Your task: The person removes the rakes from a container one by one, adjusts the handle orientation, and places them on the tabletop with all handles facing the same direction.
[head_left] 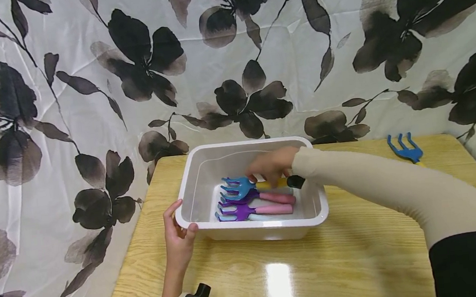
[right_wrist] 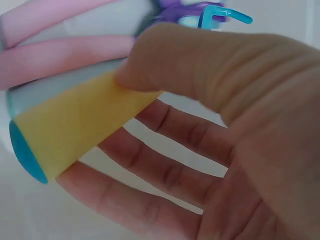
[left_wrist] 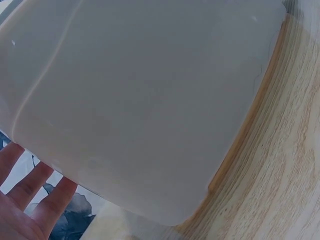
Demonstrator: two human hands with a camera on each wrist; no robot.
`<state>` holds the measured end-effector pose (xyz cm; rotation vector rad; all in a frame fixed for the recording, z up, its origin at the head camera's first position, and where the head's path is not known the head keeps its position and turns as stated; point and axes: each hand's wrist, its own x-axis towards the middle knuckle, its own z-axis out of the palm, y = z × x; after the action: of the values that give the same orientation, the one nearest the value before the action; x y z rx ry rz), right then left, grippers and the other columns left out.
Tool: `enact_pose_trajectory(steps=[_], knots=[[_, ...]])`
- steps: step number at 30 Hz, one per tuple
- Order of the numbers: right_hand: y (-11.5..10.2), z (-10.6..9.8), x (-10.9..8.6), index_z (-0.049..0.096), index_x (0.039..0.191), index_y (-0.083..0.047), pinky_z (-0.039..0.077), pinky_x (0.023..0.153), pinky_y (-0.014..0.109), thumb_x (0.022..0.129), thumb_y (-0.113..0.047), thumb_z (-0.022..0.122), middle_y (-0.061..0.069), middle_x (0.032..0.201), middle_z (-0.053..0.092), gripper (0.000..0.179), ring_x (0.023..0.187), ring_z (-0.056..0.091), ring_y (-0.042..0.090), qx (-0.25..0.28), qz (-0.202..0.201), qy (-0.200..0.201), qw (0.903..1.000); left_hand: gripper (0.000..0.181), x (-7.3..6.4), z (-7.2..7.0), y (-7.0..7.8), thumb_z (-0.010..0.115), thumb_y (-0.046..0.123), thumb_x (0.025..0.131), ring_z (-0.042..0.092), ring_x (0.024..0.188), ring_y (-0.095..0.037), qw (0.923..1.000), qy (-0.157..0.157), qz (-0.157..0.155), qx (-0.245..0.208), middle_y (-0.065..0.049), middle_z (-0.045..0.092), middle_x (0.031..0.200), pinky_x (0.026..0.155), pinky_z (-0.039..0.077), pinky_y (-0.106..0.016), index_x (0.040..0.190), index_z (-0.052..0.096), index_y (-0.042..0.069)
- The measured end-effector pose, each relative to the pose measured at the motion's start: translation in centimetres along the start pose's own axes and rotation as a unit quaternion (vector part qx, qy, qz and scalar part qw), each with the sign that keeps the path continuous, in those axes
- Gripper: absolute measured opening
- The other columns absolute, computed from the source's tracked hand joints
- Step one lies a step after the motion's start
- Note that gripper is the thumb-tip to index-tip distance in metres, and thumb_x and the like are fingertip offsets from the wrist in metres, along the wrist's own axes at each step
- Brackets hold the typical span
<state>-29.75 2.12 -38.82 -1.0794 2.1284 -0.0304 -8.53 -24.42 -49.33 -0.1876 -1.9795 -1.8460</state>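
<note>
A white plastic tub stands on the wooden table, and my left hand grips its near left corner by the rim. My right hand reaches inside. Its thumb and fingers pinch the yellow handle of a hand rake whose blue tined head points left. Nearer to me in the tub lie hand rakes with purple heads and pink handles. Pale blue tines and a pale handle show partly beneath them.
Another blue hand rake lies at the table's far right, its handle mostly hidden behind my right sleeve. A floral cloth hangs behind the wooden table. Black cameras sit at both wrists.
</note>
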Motion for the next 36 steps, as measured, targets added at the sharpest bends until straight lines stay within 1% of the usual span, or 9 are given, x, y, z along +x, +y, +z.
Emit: enact_pose_trajectory(steps=[3,5,8,12,15,19,26,31,36], knots=[[-1.2,-0.9,-1.4,0.056,0.123,-0.02,0.061,0.058,0.04,0.084,0.0,0.081,0.008,0.104,0.062,0.051,0.085,0.065,0.024,-0.008,-0.015,0.016,0.9997,0.064,-0.1,0.0,0.3,0.07,0.018,0.099,0.056,0.121,-0.019,1.0,-0.001,-0.004,0.0,-0.024,0.042,0.145,0.091,0.055,-0.025,0.151,0.034,0.004],[-1.9,-1.4,-2.5,0.054,0.123,-0.021,0.062,0.06,0.041,0.084,-0.002,0.082,0.01,0.104,0.062,0.052,0.083,0.066,0.024,-0.007,-0.028,0.026,0.9992,0.064,-0.1,0.0,0.3,0.071,0.018,0.099,0.056,0.121,-0.023,1.0,-0.001,-0.005,-0.002,-0.026,0.042,0.145,0.091,0.055,-0.026,0.151,0.034,0.004],[-2.6,-2.3,-4.2,0.054,0.124,-0.02,0.061,0.061,0.037,0.083,-0.003,0.084,0.009,0.102,0.064,0.054,0.084,0.065,0.023,-0.007,-0.059,0.053,0.9968,0.065,-0.1,-0.1,0.3,0.071,0.019,0.099,0.056,0.121,-0.026,1.0,-0.001,-0.003,-0.003,-0.027,0.043,0.145,0.091,0.056,-0.026,0.15,0.035,0.004],[-2.6,-3.5,-6.9,0.055,0.125,-0.018,0.058,0.065,0.03,0.083,-0.002,0.082,0.006,0.102,0.066,0.053,0.088,0.063,0.023,0.006,-0.113,0.096,0.989,0.067,-0.1,-0.1,0.2,0.073,0.022,0.098,0.057,0.118,-0.027,1.0,0.0,0.005,-0.007,-0.026,0.045,0.141,0.09,0.056,-0.025,0.149,0.035,0.002],[-2.2,-4.4,-9.1,0.056,0.127,-0.018,0.057,0.068,0.031,0.083,-0.002,0.079,0.006,0.104,0.067,0.052,0.089,0.064,0.024,0.033,-0.132,0.124,0.983,0.069,-0.2,-0.1,0.1,0.074,0.024,0.097,0.058,0.116,-0.024,0.9998,0.001,0.013,-0.015,-0.025,0.046,0.139,0.089,0.056,-0.024,0.149,0.035,0.0],[-1.1,-5.2,-12.1,0.055,0.127,-0.018,0.059,0.071,0.034,0.084,-0.003,0.078,0.008,0.108,0.066,0.051,0.084,0.067,0.023,0.061,-0.123,0.164,0.9769,0.069,-0.2,0.0,0.2,0.074,0.025,0.097,0.059,0.115,-0.022,0.9997,0.002,0.015,-0.019,-0.023,0.047,0.137,0.088,0.056,-0.024,0.148,0.035,0.0],[2.4,-5.2,-16.2,0.054,0.126,-0.012,0.06,0.069,0.035,0.083,0.001,0.078,0.01,0.104,0.069,0.051,0.078,0.068,0.022,0.102,-0.086,0.25,0.9591,0.067,-0.4,-0.1,0.1,0.073,0.023,0.098,0.058,0.115,-0.029,0.9999,0.006,0.01,-0.007,-0.021,0.048,0.137,0.084,0.057,-0.022,0.149,0.036,0.001],[5.4,-4.0,-18.7,0.053,0.126,-0.012,0.061,0.069,0.036,0.083,0.003,0.078,0.01,0.102,0.069,0.052,0.079,0.068,0.022,0.133,-0.03,0.295,0.9458,0.065,-0.3,0.0,-0.1,0.072,0.023,0.099,0.058,0.116,-0.027,0.9998,0.003,0.016,-0.008,-0.019,0.046,0.138,0.085,0.056,-0.022,0.149,0.036,0.002],[9.0,-1.8,-20.7,0.052,0.129,-0.012,0.062,0.062,0.038,0.086,0.004,0.076,0.014,0.106,0.068,0.053,0.083,0.068,0.027,0.176,0.03,0.332,0.9262,0.064,-0.3,0.0,-0.3,0.071,0.02,0.1,0.057,0.118,-0.023,0.9997,0.0,0.017,-0.016,-0.018,0.046,0.138,0.088,0.056,-0.024,0.15,0.035,0.001]])
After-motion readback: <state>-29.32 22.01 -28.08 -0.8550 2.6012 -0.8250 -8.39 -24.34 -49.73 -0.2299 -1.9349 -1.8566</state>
